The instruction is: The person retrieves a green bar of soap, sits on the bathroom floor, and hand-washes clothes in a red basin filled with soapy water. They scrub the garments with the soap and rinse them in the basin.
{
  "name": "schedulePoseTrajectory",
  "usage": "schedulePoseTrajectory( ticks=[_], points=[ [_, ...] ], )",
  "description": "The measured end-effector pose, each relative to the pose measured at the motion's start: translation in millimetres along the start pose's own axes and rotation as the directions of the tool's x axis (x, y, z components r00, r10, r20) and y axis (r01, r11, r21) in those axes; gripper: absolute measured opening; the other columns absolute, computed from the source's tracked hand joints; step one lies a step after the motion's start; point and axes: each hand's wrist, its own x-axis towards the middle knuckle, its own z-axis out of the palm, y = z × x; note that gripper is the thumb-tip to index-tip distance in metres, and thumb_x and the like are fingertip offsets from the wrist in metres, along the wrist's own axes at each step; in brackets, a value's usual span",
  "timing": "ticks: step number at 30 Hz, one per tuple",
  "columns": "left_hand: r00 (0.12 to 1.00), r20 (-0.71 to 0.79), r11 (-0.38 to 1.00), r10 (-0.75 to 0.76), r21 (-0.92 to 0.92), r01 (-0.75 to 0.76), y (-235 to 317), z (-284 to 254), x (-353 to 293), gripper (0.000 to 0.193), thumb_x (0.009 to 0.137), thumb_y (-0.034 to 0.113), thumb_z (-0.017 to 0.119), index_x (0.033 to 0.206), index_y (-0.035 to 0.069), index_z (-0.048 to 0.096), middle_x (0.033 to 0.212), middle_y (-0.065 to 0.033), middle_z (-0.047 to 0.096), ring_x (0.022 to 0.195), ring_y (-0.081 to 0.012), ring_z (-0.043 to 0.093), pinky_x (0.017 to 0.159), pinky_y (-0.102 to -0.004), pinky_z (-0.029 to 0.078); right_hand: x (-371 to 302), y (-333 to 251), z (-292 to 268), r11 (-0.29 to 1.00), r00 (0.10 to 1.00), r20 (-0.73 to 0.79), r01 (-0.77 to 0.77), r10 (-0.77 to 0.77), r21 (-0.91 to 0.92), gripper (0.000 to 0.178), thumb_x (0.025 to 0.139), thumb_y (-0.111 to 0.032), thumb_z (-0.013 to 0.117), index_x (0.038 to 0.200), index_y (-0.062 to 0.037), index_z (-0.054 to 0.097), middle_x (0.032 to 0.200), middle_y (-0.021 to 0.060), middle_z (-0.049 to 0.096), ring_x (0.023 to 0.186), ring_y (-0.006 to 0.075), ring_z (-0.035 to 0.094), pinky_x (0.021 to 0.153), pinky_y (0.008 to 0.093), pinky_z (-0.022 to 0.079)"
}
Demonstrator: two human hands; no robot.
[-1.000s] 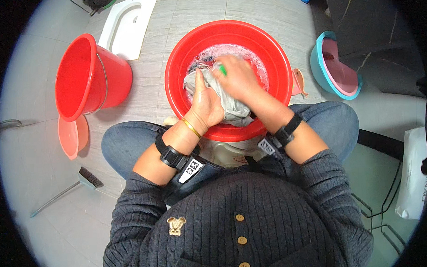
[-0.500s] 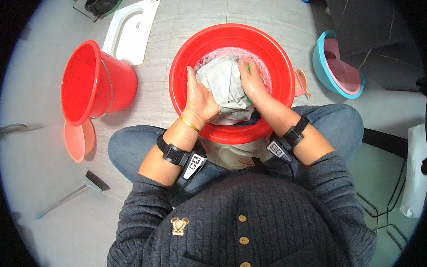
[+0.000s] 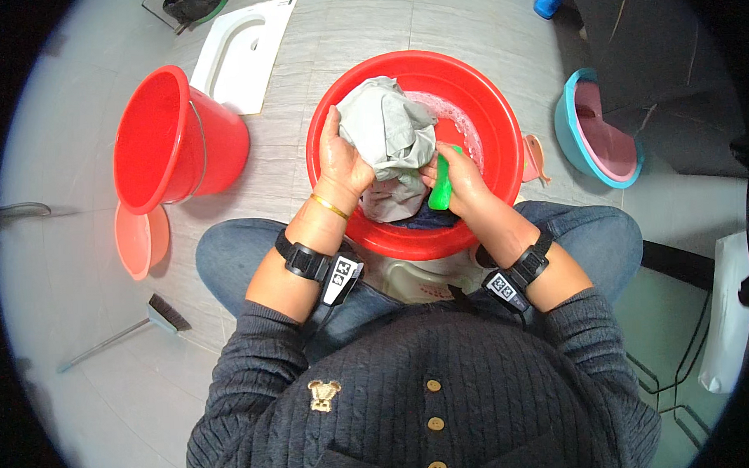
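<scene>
1. While the left hand [image 3: 343, 167] props up the left side of the grey cloth [image 3: 391, 128], its thumb points up; its other fingers are hidden, so I cannot tell how tight they are.
2. The right hand [image 3: 463, 177] has its fingers wrapped around a green tool [image 3: 441, 187] (maybe a brush, but no bristles show), just beside the cloth.
3. The cloth is bunched over the left part of the red tub [image 3: 501, 118], perhaps so drips fall inside; white suds [image 3: 472, 134] show to its right.
4. The tub sits close in front, likely for easy reach.
</scene>
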Motion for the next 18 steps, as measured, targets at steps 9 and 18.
schedulePoseTrajectory(
  ticks=[9,18],
  points=[
    [0.999,0.038,0.998,-0.012,0.067,0.01,-2,8,-2,0.068,0.092,0.056,0.033,0.135,0.003,0.039,0.135,-0.0159,0.046,0.123,-0.0349,0.045,0.104,-0.0499,0.034,-19,-26,16,0.98,0.991,0.105,-0.103,0.086,0.17,0.025,0.086,-0.025,0.052,0.096,-0.0023,0.057,0.076,0.0113,0.059,0.062,0.0228,0.057,0.057,0.0338,0.049],
    [0.973,0.085,0.971,-0.215,0.127,0.204,-22,0,-10,0.048,0.09,0.026,0.058,0.129,0.003,0.044,0.123,-0.0118,0.056,0.11,-0.0249,0.056,0.094,-0.0393,0.047,-42,-64,42,0.956,0.979,0.186,0.028,-0.085,0.291,0.039,0.089,-0.018,0.047,0.125,-0.0044,0.039,0.125,0.024,0.048,0.112,0.0343,0.053,0.089,0.0412,0.046]
  ],
)
